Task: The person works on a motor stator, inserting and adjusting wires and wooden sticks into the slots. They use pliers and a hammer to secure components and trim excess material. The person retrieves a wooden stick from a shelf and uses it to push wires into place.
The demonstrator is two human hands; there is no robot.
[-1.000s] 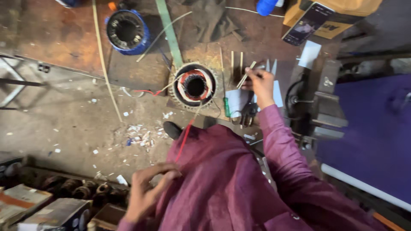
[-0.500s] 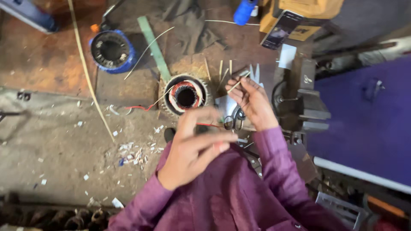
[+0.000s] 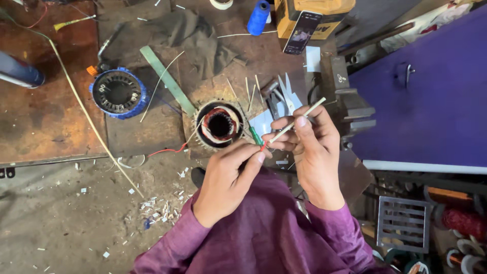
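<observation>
Head view: right hand (image 3: 315,152) pinches a thin pale sleeve (image 3: 297,121), slanting up-right beside the stator (image 3: 220,125); left hand (image 3: 229,178) nips its red wire end (image 3: 263,146).

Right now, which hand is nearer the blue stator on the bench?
Left. The left hand is below-right of the blue stator; the right hand, holding a pale sleeve, sits farther right.

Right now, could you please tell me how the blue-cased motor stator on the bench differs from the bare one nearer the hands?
The blue stator has a blue outer casing; the bare stator shows plain grey metal with a ribbed edge. The blue stator's slots look empty, while the bare stator carries red and pale windings around its bore. The blue stator lies far left of both hands; the bare stator sits just above the left hand. Both are round and lie flat, bore upward.
</observation>
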